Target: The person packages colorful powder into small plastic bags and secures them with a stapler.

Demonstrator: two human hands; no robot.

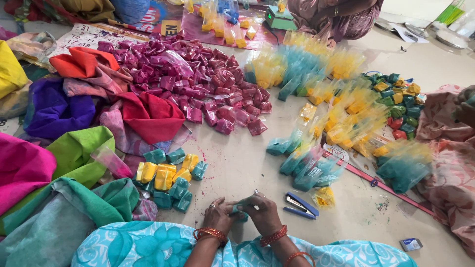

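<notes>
Down on the pale floor (247, 168), the person sits with both hands drawn close together just in front of the knees. The left hand (217, 215) and the right hand (264, 212) meet over a small teal packet (241, 211), and the fingers of both are pinched onto it, the left from one end, the right curled over the top; most of the packet is hidden under them, so only a sliver of teal shows. Red bangles ring both wrists, and a ring sits on the left hand. Just beside the right hand lies a blue stapler (301, 205), resting flat and apart from the fingers. To the left of the hands is a small heap of folded teal and yellow packets (168, 178), near the edge of the bundled cloths (74, 148) in green, pink, purple and red. Farther out, a wide mound of magenta packets (198, 84) spreads across the floor, and on the right side loose clear bags of yellow and teal powder (336, 123) lie scattered, with a pile of small green and yellow packets (398, 99) beyond them. Another person in a dark patterned garment (336, 17) sits at the far edge.
</notes>
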